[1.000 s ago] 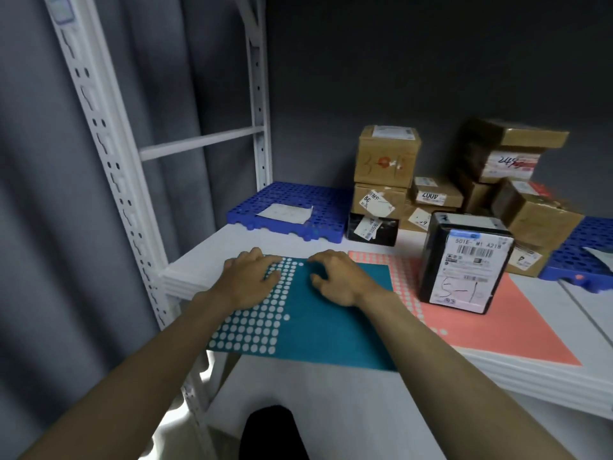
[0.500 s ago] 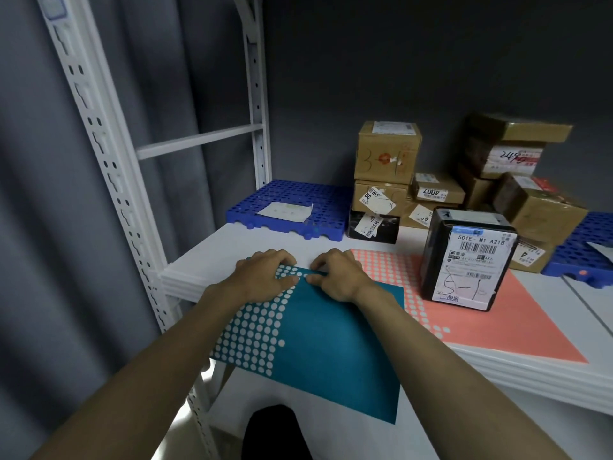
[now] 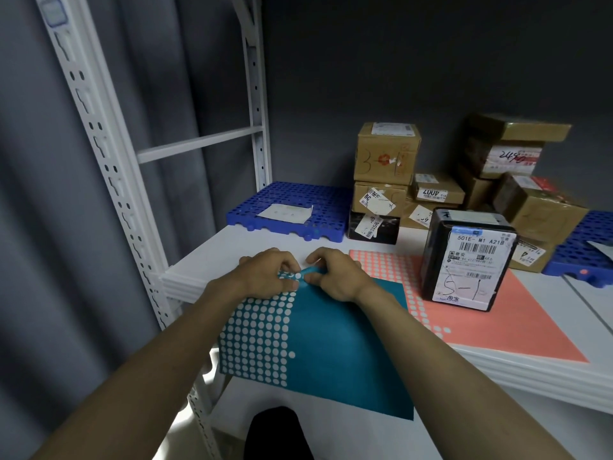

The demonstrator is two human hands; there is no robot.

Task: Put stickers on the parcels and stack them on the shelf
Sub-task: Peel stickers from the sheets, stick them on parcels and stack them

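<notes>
A teal sticker sheet with white round dots on its left part hangs over the front edge of the white shelf. My left hand holds down its far edge. My right hand pinches the sheet's top edge, which curls up between the fingers. A black parcel with a white label marked "5-1" stands on a coral sticker sheet to the right. Brown cardboard parcels are stacked at the back.
A blue plastic pallet with a paper slip lies at the back left, another blue pallet at the far right. White perforated uprights frame the shelf's left side. A lower shelf board shows below.
The teal sheet has slid toward me, off the shelf's front edge. Both hands moved closer together at its top edge, and the right fingers now pinch the curled edge.
</notes>
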